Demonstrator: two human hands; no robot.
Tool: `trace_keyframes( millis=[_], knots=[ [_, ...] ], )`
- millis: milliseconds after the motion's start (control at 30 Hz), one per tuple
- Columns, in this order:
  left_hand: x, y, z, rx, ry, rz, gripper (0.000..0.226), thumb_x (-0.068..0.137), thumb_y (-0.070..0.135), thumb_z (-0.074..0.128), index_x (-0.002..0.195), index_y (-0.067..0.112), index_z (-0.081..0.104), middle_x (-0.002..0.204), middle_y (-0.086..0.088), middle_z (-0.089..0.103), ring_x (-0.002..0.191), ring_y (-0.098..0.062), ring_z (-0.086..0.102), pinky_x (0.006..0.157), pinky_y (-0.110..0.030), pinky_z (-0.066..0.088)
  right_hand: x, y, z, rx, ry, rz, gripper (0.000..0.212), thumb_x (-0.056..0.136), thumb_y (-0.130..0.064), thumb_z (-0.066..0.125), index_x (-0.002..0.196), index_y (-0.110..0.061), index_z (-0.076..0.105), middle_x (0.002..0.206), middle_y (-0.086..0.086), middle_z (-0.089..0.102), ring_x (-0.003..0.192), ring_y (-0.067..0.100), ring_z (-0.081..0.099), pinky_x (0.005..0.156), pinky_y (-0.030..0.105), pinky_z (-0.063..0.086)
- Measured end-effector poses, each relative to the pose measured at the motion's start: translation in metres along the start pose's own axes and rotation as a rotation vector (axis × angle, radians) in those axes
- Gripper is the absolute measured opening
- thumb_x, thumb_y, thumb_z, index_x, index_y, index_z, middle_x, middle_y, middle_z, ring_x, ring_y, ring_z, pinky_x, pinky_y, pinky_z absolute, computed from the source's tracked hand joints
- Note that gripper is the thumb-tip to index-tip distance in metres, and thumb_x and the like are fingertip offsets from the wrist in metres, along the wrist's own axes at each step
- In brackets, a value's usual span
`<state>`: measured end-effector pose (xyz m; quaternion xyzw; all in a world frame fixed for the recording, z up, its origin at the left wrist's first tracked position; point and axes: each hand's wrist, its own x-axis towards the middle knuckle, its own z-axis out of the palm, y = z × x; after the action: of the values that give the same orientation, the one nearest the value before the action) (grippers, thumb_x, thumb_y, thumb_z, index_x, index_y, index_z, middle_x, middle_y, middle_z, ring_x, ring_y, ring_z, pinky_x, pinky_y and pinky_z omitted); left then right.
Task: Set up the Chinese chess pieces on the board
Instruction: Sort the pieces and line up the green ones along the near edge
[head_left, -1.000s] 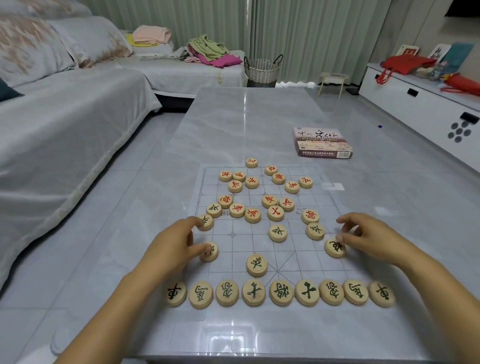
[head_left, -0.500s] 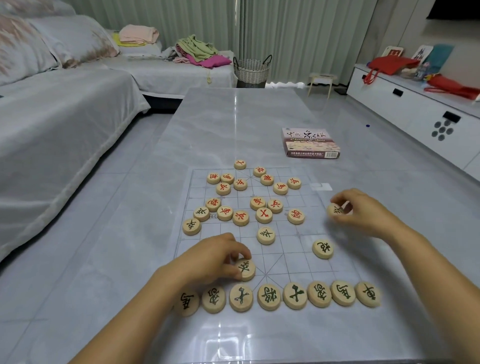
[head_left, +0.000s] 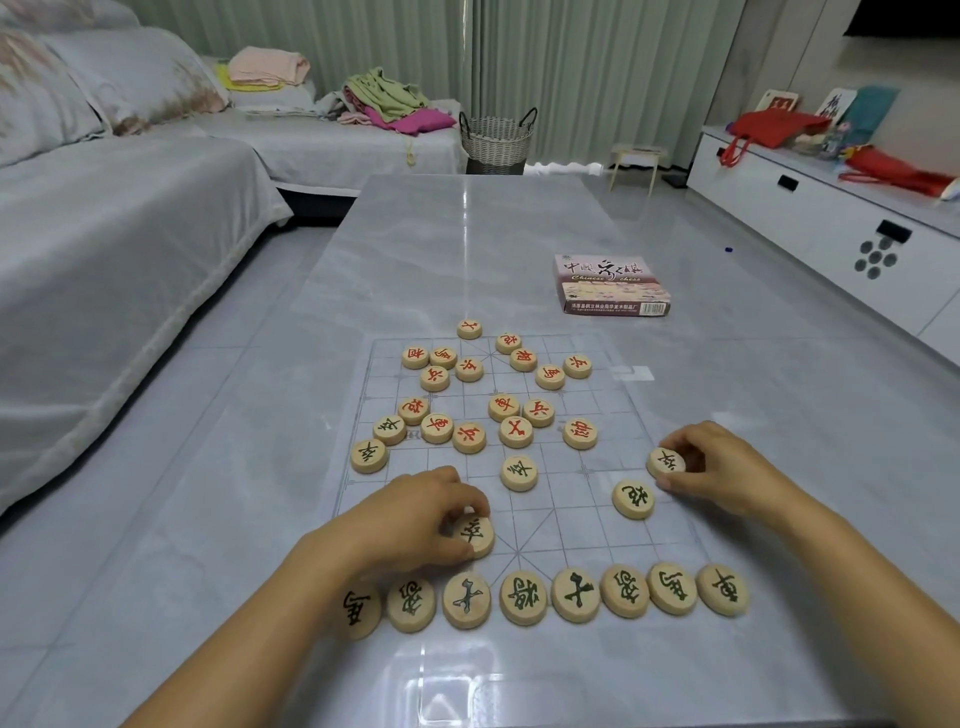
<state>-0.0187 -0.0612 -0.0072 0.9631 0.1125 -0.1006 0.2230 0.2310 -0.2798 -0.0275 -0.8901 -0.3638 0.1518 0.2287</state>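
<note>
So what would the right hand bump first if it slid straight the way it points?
Probably the lone red-lettered piece; the right hand, pinching a dark-lettered piece, points left and slightly away toward it.

Sixteen red-lettered pieces (head_left: 516, 432); fourteen dark-lettered pieces (head_left: 523, 597) in view, eight along the bottom row. One board (head_left: 571, 525), one box (head_left: 610, 283), two hands: left hand (head_left: 410, 514), right hand (head_left: 727, 467).

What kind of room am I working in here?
Most likely a home living room: a cloth-covered sofa with piles of clothes on it, a low glossy coffee table in the middle, and a long white cabinet along the right side.
</note>
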Motion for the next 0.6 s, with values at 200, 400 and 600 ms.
trace_keyframes(
  millis=[200,400,600],
  knots=[
    [0.011,0.012,0.008,0.047,0.192,-0.109,0.04,0.077,0.048,0.062,0.108,0.024,0.053,0.103,0.003,0.056,0.091,-0.019,0.053,0.076,-0.03,0.043,-0.004,0.002,0.002,0.169,-0.029,-0.01,0.037,0.078,-0.013,0.072,0.111,-0.021,0.057,0.109,0.002,0.05,0.098,0.016,0.051,0.083,0.02,0.035],
    [0.013,0.019,0.013,-0.128,0.182,-0.131,0.057,0.073,0.038,0.071,0.124,0.032,0.045,0.109,0.004,0.053,0.097,-0.016,0.054,0.087,-0.034,0.047,-0.007,0.008,0.004,0.286,-0.011,-0.022,0.043,0.078,-0.01,0.071,0.112,-0.026,0.051,0.111,0.003,0.05,0.094,0.008,0.05,0.074,0.013,0.039],
    [0.019,0.015,0.014,-0.146,0.195,-0.117,0.042,0.074,0.035,0.071,0.112,0.028,0.053,0.099,0.008,0.049,0.088,-0.012,0.051,0.079,-0.026,0.045,-0.008,0.008,0.006,0.295,0.02,-0.049,0.033,0.081,-0.011,0.068,0.106,-0.026,0.054,0.108,0.002,0.051,0.09,0.006,0.05,0.072,0.013,0.038]
  ],
)
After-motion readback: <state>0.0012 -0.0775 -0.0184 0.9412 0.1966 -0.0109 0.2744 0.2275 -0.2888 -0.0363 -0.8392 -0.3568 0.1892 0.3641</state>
